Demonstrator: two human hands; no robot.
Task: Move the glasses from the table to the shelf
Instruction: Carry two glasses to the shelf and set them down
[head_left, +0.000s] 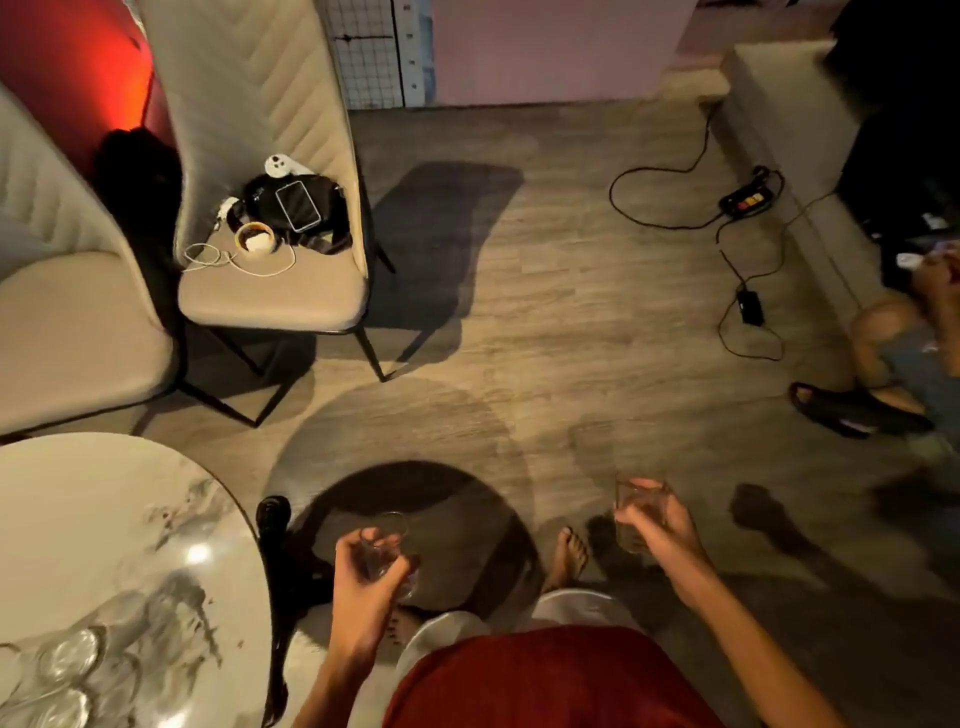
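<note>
Two glasses are clear of the worktop (104, 519): the left hand (363, 587) curls round the first glass (384, 545) just right of the worktop's rim, and the right hand (660, 525) grips the second glass (636, 501) farther right, both upright over the floor (519, 312). More tumblers (67, 660) wait on the worktop's near side. I'd carry both level and tread carefully: far beyond the worktop a power strip (746, 200) trails cables. No shelf is in sight.
</note>
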